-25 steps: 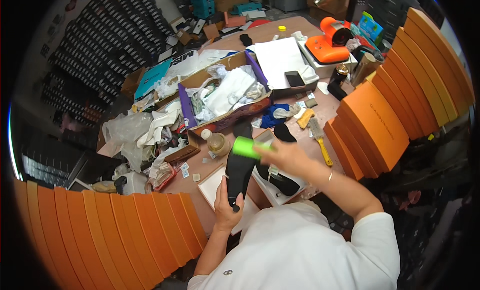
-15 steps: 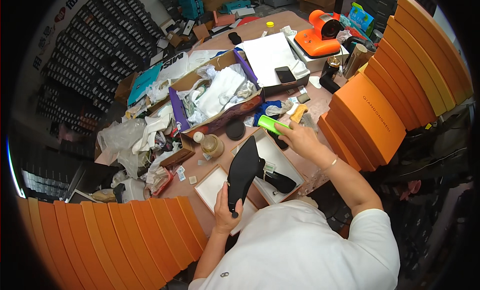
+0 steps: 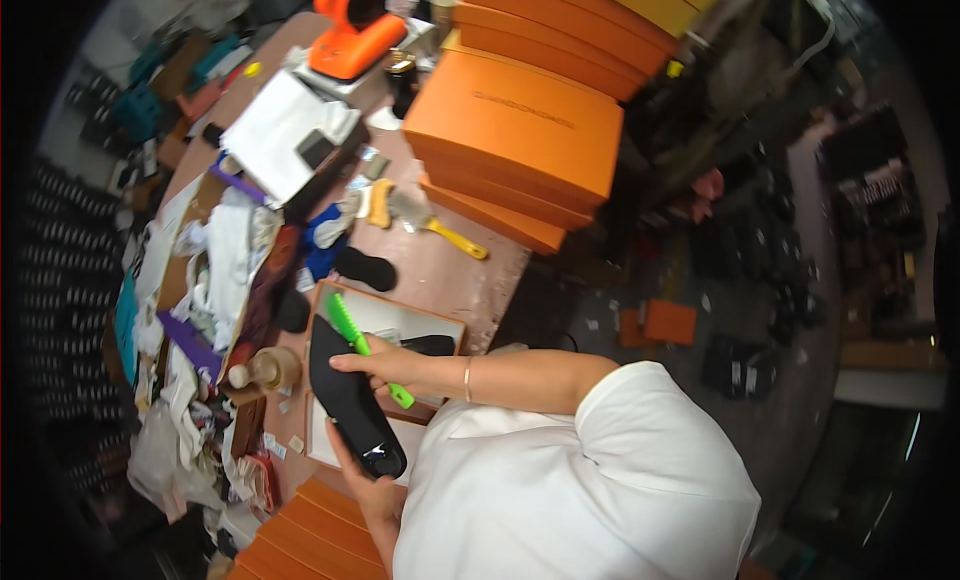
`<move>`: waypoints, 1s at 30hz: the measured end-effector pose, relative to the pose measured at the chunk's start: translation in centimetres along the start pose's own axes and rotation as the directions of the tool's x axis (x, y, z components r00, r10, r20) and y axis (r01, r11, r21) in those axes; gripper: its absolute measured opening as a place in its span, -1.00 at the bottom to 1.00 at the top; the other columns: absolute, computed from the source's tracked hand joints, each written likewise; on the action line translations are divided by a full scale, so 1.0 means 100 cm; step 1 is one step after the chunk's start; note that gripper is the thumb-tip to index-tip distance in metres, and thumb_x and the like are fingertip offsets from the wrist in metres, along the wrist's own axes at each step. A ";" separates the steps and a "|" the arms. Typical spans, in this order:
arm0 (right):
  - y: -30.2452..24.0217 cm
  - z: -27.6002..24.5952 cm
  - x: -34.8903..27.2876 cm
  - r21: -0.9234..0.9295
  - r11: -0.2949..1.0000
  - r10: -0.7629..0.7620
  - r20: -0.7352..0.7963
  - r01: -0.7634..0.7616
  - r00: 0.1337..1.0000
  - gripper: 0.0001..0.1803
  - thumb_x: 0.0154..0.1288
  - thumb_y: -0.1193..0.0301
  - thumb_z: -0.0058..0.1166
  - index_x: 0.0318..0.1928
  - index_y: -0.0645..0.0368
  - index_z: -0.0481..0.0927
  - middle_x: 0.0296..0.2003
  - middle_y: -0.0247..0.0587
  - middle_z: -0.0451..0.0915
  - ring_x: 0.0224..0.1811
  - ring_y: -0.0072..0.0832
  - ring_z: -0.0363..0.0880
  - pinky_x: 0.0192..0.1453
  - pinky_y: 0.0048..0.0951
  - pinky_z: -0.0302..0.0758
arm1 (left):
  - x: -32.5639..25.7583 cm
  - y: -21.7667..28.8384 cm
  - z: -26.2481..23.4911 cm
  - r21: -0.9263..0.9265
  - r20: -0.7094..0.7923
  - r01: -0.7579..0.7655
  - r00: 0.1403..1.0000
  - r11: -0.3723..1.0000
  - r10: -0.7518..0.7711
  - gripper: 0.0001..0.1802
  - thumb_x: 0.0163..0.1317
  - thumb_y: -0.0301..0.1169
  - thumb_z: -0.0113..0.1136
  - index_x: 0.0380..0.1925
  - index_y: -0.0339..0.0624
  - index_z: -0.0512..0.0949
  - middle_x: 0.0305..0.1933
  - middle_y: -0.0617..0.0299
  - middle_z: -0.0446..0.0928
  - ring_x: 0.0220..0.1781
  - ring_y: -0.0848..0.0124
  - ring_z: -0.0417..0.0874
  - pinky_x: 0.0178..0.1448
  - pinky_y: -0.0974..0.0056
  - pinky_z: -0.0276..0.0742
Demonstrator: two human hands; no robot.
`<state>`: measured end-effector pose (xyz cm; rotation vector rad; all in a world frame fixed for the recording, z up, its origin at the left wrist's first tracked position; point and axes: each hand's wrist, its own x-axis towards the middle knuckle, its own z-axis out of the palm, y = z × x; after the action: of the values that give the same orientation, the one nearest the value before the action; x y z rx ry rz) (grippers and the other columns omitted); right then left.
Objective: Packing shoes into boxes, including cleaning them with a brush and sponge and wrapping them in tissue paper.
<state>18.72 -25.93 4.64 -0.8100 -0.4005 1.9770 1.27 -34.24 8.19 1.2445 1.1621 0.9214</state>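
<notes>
My left hand [image 3: 370, 490] grips a black shoe [image 3: 345, 385] near its heel end and holds it tilted above the shoebox. My right hand [image 3: 388, 365] is closed around a bright green brush [image 3: 345, 322], which lies against or just over the side of the shoe; whether the two touch, I cannot tell. Beneath them, the open shoebox [image 3: 440, 318] has a white inside and holds another black shoe [image 3: 432, 346]. Its lid [image 3: 322, 442] lies beside it, partly hidden by the held shoe and my left hand.
Orange shoeboxes [image 3: 510, 130] are stacked beyond the table's right edge, with more boxes [image 3: 310, 540] at lower left. A bottle [image 3: 268, 370], a black oblong item [image 3: 366, 268], a yellow-handled brush [image 3: 460, 240] and a carton of white cloths [image 3: 230, 250] stand or lie nearby.
The view has swung to the right. My right hand has brought the green brush down to the shoe. The shoe has turned in my left hand, from its sole to another side.
</notes>
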 end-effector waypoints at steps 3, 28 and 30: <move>0.008 -0.012 -0.016 0.173 0.984 0.038 0.023 -0.042 0.999 -0.61 0.24 0.15 0.20 -0.06 -0.01 0.35 -0.46 -0.53 0.37 -0.70 -0.82 0.13 -0.73 -0.76 0.02 | 0.013 -0.001 -0.014 -0.426 0.224 0.292 0.951 0.857 -0.212 0.24 -0.04 0.45 0.10 0.41 -0.25 0.00 0.37 0.01 0.19 0.38 0.14 0.28 0.30 0.10 0.42; 0.022 -0.092 -0.033 -0.978 0.036 -0.722 0.115 0.204 0.683 -0.51 0.22 0.27 0.17 0.19 -0.16 0.48 -0.49 -0.24 0.41 -0.64 -0.39 0.44 -0.69 -0.42 0.37 | 0.076 -0.013 0.034 -0.309 0.292 0.597 0.800 0.740 -0.524 -0.06 0.23 0.42 -0.32 0.23 -0.22 0.29 -0.55 0.09 0.48 -0.68 0.31 0.51 -0.61 0.29 0.52; 0.002 -0.075 -0.042 -0.959 0.130 -0.673 0.100 0.250 0.733 -0.50 0.28 0.27 0.08 0.25 -0.09 0.42 -0.45 -0.19 0.47 -0.55 -0.31 0.50 -0.60 -0.35 0.45 | 0.081 -0.021 0.021 -0.365 0.347 0.500 0.856 0.786 -0.383 -0.09 0.27 0.38 -0.32 0.22 -0.23 0.32 -0.42 0.09 0.53 -0.60 0.32 0.56 -0.57 0.28 0.54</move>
<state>25.16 -30.02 0.65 -1.5075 -1.5059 0.7109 4.81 -27.16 4.85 0.6434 0.9122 0.5944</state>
